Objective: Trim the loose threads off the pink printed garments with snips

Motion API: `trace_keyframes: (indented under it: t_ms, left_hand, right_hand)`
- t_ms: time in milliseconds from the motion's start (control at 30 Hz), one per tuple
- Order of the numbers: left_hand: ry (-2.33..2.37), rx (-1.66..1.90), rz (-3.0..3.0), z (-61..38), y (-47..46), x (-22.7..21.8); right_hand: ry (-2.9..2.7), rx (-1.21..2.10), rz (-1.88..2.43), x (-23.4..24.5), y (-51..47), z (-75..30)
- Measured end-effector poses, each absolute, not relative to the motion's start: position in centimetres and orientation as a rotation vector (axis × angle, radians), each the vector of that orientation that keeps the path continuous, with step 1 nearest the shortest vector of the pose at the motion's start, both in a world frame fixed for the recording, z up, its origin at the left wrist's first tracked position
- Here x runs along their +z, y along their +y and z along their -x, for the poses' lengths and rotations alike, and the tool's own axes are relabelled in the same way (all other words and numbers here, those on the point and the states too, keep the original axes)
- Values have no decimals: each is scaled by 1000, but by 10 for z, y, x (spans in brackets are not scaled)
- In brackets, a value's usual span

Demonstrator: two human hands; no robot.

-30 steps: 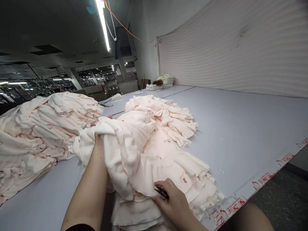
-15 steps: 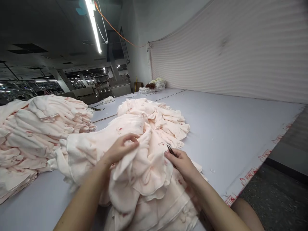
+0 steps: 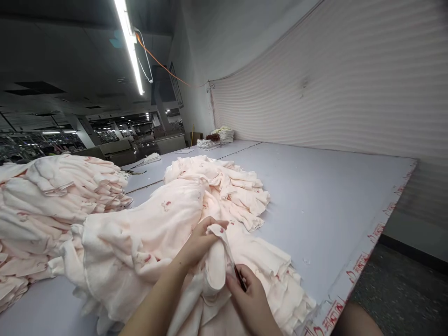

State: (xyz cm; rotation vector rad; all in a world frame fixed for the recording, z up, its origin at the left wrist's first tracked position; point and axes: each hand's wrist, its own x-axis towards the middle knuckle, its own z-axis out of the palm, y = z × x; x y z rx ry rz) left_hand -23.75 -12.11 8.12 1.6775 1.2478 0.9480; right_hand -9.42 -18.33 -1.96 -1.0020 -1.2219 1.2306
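Observation:
A pale pink garment point(image 3: 214, 270) with a small reddish print is bunched in front of me. My left hand point(image 3: 201, 240) pinches its edge near the top, and the cloth hangs in a fold below the fingers. Lower and to the right, my right hand point(image 3: 247, 296) is closed around dark thread snips point(image 3: 240, 278), whose points angle up beside the fold. The thumb of that hand touches the cloth. Their handles are mostly hidden in my palm. More of the same soft fabric point(image 3: 175, 200) lies heaped behind and under both hands.
Another large pile of pink pieces point(image 3: 59, 200) stands at the left. Folded white stacks point(image 3: 213, 140) sit at the table's far end. The pale table point(image 3: 315, 200) has an edge at the right with red-printed tape point(image 3: 360, 263). A striped sheet point(image 3: 315, 102) hangs behind it.
My left hand has moved right and taken the garment's edge, lifting it into a fold. My right hand has come down and left with the snips, close to that fold. The view has tilted up slightly.

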Motion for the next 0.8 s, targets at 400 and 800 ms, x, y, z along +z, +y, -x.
trace_keyframes:
  t_ms: [400, 800]
  left_hand:
    - [1494, 770, -2195, 229, -167, 59]
    - [1280, 839, -1449, 229, -146, 49]
  right_hand:
    - [-1264, 963, 1016, -1, -148, 67]
    - [-1537, 871, 1083, 3, -146, 74]
